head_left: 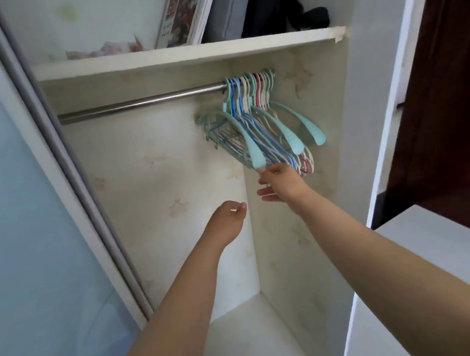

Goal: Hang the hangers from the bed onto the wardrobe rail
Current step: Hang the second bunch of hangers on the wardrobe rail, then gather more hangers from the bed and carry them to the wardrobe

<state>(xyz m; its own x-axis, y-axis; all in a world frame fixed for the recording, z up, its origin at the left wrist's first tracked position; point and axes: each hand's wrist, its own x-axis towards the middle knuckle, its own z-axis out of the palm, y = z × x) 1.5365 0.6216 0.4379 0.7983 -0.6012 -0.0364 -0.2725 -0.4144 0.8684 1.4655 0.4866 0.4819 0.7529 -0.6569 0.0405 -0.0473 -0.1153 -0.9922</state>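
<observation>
A bunch of several plastic hangers (263, 123), teal, blue, white and pink, hangs at the right end of the steel wardrobe rail (140, 102). My right hand (279, 183) reaches up under the bunch, its fingers touching the lower tips of the hangers; the fingers look relaxed and hold nothing that I can see. My left hand (230, 217) hovers lower and to the left inside the wardrobe, fingers loosely curled, empty. The bed is out of view.
A white shelf (187, 54) above the rail carries a book, folded grey cloth and dark clothing. The wardrobe's sliding door frame (64, 171) runs down the left. A white side panel (370, 107) and a dark brown door stand on the right.
</observation>
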